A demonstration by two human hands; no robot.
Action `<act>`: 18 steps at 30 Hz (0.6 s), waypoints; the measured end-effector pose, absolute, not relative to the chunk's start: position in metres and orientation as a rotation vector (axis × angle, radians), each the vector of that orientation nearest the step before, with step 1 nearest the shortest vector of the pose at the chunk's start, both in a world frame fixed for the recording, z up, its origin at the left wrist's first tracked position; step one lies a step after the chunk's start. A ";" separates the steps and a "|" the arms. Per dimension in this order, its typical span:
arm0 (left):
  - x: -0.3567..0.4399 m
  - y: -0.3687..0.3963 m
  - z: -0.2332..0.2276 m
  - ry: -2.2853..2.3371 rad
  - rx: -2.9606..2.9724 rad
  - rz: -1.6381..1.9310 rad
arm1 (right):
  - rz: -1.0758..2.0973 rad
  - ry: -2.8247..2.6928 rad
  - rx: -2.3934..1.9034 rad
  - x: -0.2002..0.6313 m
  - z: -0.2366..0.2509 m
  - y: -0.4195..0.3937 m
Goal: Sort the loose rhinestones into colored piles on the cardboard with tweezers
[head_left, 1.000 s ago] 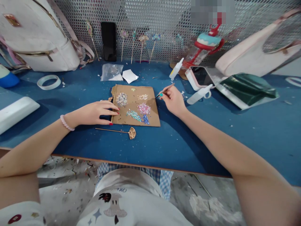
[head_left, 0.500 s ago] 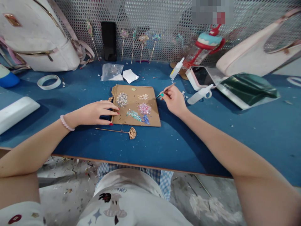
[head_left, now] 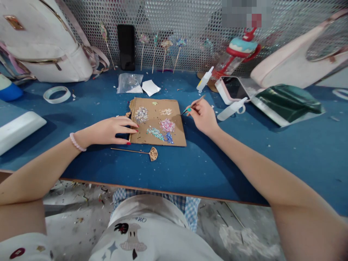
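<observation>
A square of brown cardboard [head_left: 178, 134] lies on the blue table, with small heaps of silver, pale gold, pink, turquoise and blue beads [head_left: 167, 125] on it. My left hand [head_left: 114, 130] rests at the cardboard's left edge, fingers apart, fingertips over its border. Pinched in my right hand [head_left: 202, 114] is a pair of slim tweezers [head_left: 195, 103], its point near the cardboard's right edge. Whether the tips hold anything is too small to tell. Just below the cardboard lies a gold hairpin [head_left: 153, 154] with a fan-shaped head.
Two white glue bottles [head_left: 231, 110] and a phone [head_left: 232, 88] are at the right, near a dark green packet [head_left: 288, 103]. Several decorated sticks [head_left: 164, 54] and a black phone [head_left: 126, 47] stand at the back. A tape roll [head_left: 57, 95] and backpack [head_left: 54, 40] are left.
My right hand and the tweezers have shifted very slightly to the right, with the tweezers turned a little. My left hand keeps its place at the cardboard.
</observation>
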State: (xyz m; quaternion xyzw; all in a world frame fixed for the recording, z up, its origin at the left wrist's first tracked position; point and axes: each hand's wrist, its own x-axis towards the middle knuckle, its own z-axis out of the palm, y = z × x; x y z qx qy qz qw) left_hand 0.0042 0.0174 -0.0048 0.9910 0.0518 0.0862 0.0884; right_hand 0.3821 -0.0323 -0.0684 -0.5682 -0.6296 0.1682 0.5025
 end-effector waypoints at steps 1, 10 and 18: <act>0.004 0.017 -0.005 0.151 2.955 0.257 | 0.411 -1.519 -1.362 0.382 -0.068 -0.033; 0.005 0.016 -0.005 0.156 2.965 0.257 | 0.459 -1.528 -1.291 0.381 -0.065 -0.037; 0.005 0.017 -0.005 0.171 2.928 0.261 | 0.418 -1.531 -1.362 0.383 -0.070 -0.032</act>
